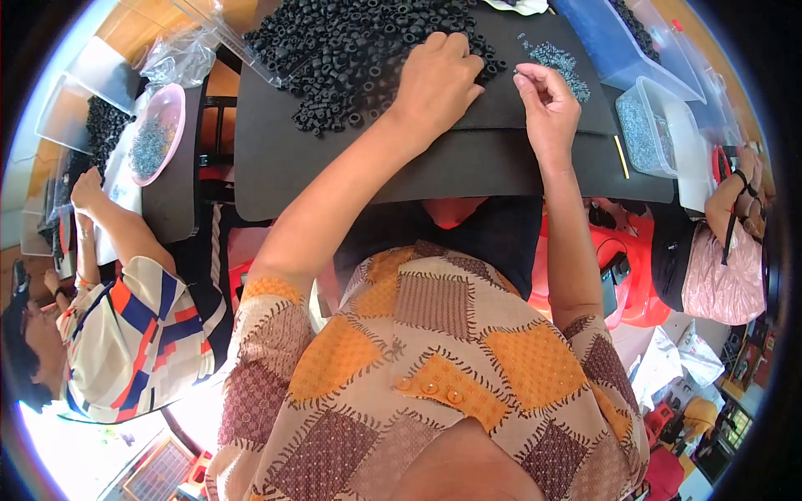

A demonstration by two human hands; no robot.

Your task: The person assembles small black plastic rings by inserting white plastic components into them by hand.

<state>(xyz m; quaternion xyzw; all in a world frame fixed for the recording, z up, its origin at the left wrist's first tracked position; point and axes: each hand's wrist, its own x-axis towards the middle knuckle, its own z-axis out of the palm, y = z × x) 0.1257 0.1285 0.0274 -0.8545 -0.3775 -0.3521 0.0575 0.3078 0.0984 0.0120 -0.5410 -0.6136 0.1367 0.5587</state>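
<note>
A large heap of small black ring-shaped plastic parts (334, 58) covers the far left and middle of the dark table. At the heap's right edge is my left hand (439, 83), its fingers curled down, with black parts around them; what they hold, if anything, is hidden. My right hand (551, 113) is raised beside a small pile of clear bluish pieces (561, 67). Its thumb and forefinger are pinched together. Whatever sits between those tips is too small to name.
A thin yellow stick (621, 157) lies right of my right forearm. Beyond it stand a clear tub of bluish pieces (639, 134) and a blue-tinted bin (614, 42). To the left, a co-worker (142, 326) sits by a pink bowl (171, 117). Another person (725, 267) sits at right.
</note>
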